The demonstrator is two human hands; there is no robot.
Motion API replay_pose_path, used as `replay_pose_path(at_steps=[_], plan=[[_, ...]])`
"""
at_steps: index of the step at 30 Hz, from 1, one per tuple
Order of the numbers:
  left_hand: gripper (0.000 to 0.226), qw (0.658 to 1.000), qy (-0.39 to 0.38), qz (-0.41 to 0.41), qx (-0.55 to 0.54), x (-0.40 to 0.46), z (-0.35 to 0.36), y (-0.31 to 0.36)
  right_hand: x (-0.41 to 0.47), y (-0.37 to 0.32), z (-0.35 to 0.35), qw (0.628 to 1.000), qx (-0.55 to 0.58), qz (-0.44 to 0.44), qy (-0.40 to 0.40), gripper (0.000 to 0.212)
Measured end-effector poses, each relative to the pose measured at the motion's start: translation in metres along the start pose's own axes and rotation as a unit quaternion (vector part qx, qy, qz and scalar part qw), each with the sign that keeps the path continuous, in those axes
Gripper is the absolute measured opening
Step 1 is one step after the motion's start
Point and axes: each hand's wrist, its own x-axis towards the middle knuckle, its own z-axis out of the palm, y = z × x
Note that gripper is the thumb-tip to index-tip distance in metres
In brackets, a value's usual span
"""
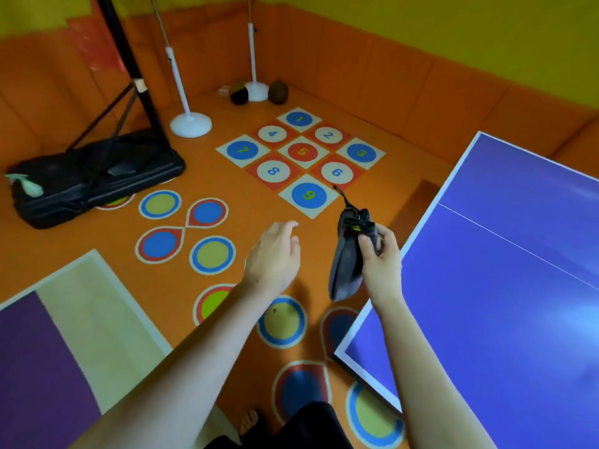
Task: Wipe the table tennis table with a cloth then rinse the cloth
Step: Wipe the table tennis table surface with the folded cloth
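The blue table tennis table [505, 280] with white edge lines fills the right side of the head view. Just left of its edge, my right hand [381, 260] grips a dark grey cloth [345, 270] that hangs down over the floor, bunched at the top with a black cord sticking up. My left hand [275, 254] hovers beside it to the left, fingers relaxed and holding nothing. The cloth is off the table, not touching it.
The orange floor [227, 176] carries coloured circles and a numbered square grid [301, 153]. A black stand base [94, 176] lies at the left, two white pole stands [191, 124] behind. Two dark balls [278, 92] sit in the far corner. A purple and cream mat [64, 335] lies lower left.
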Motion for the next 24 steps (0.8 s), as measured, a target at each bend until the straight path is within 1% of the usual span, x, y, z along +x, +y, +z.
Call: replay_pose_path(at_steps=[4,8,12,17,20,24], plan=[[0.036,1.0,-0.007,0.0,-0.008,0.058,-0.017,-0.019,0.044,-0.021,0.038,1.0,0.01,-0.014,0.012,0.021],[0.036,1.0,-0.011,0.014,-0.017,0.122,-0.026,-0.026,0.095,-0.041,0.067,0.999,0.019,-0.027,0.031,0.02],[0.037,0.999,-0.002,0.036,-0.024,0.197,-0.033,-0.032,0.157,-0.047,0.096,0.998,0.036,-0.038,0.042,0.019],[0.036,0.998,0.013,0.055,-0.008,0.305,-0.03,-0.041,0.26,-0.045,0.138,0.997,0.062,-0.035,0.04,0.016],[0.037,0.998,0.023,0.061,-0.001,0.374,-0.024,-0.042,0.329,-0.056,0.163,0.997,0.066,-0.031,0.028,0.013],[0.039,0.997,0.03,0.068,-0.007,0.46,-0.01,-0.033,0.413,-0.074,0.182,0.997,0.054,-0.051,0.002,0.012]])
